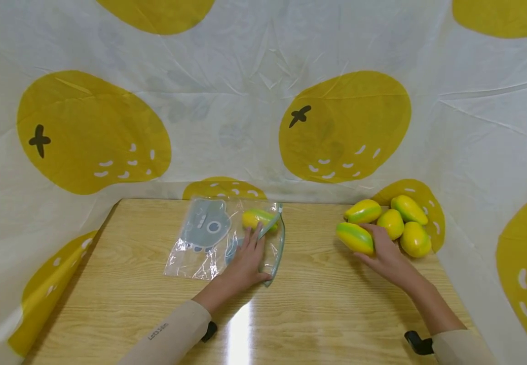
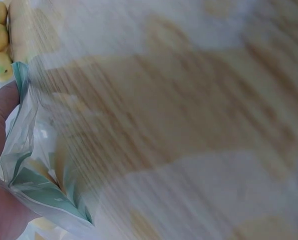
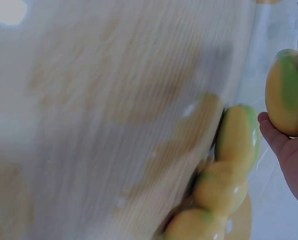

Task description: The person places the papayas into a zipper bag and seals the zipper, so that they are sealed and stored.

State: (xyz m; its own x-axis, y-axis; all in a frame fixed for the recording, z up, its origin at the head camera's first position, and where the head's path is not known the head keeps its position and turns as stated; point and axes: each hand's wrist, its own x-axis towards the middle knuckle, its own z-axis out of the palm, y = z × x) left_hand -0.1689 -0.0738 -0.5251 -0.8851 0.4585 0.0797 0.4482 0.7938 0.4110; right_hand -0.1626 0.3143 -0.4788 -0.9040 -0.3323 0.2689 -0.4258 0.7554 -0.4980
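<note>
Right fingers (image 1: 375,231) hold fruit (image 1: 353,237) beside four others (image 1: 390,224); left hand (image 1: 245,261) on bag (image 1: 205,223).

Left sleeve (image 1: 172,337): beige, with dark lettering (image 1: 157,331) (too small to read)
Right sleeve (image 1: 463,349): matching beige
Black fittings (image 1: 419,343): one just beside the left sleeve, another well right of it
</note>
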